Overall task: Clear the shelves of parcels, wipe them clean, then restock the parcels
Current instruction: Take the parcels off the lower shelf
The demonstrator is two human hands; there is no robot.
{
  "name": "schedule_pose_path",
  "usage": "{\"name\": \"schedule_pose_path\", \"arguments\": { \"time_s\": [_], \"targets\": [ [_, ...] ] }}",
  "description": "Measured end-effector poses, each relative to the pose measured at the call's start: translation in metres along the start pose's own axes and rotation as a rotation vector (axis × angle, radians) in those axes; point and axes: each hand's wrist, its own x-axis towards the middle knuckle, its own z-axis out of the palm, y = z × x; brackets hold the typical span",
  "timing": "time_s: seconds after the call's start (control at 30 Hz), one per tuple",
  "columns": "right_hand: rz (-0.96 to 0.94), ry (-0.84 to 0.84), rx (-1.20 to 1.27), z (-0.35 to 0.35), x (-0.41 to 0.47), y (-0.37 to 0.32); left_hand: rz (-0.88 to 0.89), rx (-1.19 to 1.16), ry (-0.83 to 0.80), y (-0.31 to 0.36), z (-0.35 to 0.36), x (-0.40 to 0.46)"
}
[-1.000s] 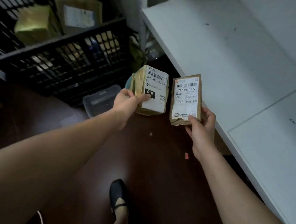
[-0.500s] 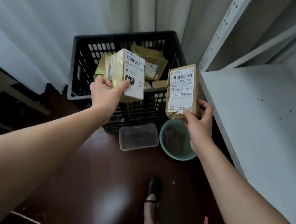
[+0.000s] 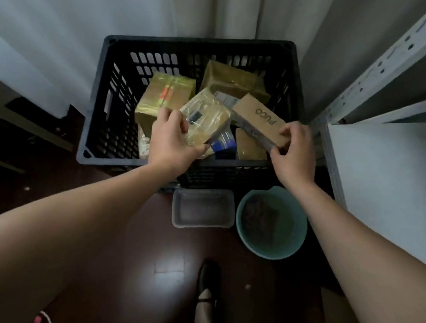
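A black slatted crate (image 3: 109, 134) stands on the dark floor and holds several taped parcels. Over its front half my left hand (image 3: 174, 141) grips a tape-wrapped parcel (image 3: 206, 118), tilted label-side down. My right hand (image 3: 293, 154) holds a brown cardboard parcel (image 3: 259, 121) printed "PUCO" by its near end, above the crate's right side. A green-taped box (image 3: 166, 98) and a large brown parcel (image 3: 233, 82) lie deeper in the crate. The white shelf (image 3: 388, 185) is at the right, bare where I see it.
A clear plastic tub (image 3: 203, 209) and a teal basin (image 3: 271, 221) with a dark cloth sit on the floor in front of the crate. A perforated shelf post (image 3: 391, 59) rises at right. Pale curtains hang behind. My shoe (image 3: 209, 274) is below.
Both hands have carried their parcels forward from beside the shelf to over the crate and turned them label-down. The view has swung from the shelf to the crate.
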Motion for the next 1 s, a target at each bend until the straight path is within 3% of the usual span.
{"name": "schedule_pose_path", "arguments": {
  "time_s": [0.13,0.43,0.57,0.73,1.0],
  "targets": [
    [-0.034,-0.079,-0.187,0.022,0.010,0.003,-0.098,0.078,-0.027,-0.008,0.021,0.009],
    [0.218,-0.256,-0.142,0.036,0.034,0.001,-0.240,0.167,-0.124,-0.014,0.042,0.026],
    [0.084,-0.221,-0.092,0.033,0.025,0.002,-0.223,0.159,-0.097,-0.015,0.043,0.022],
    [-0.047,-0.050,-0.105,0.031,-0.014,0.007,-0.057,0.201,-0.094,-0.008,0.039,-0.001],
    [0.053,-0.201,-0.287,0.021,-0.097,0.013,0.338,0.379,-0.136,0.005,0.023,-0.050]
  ]
}}
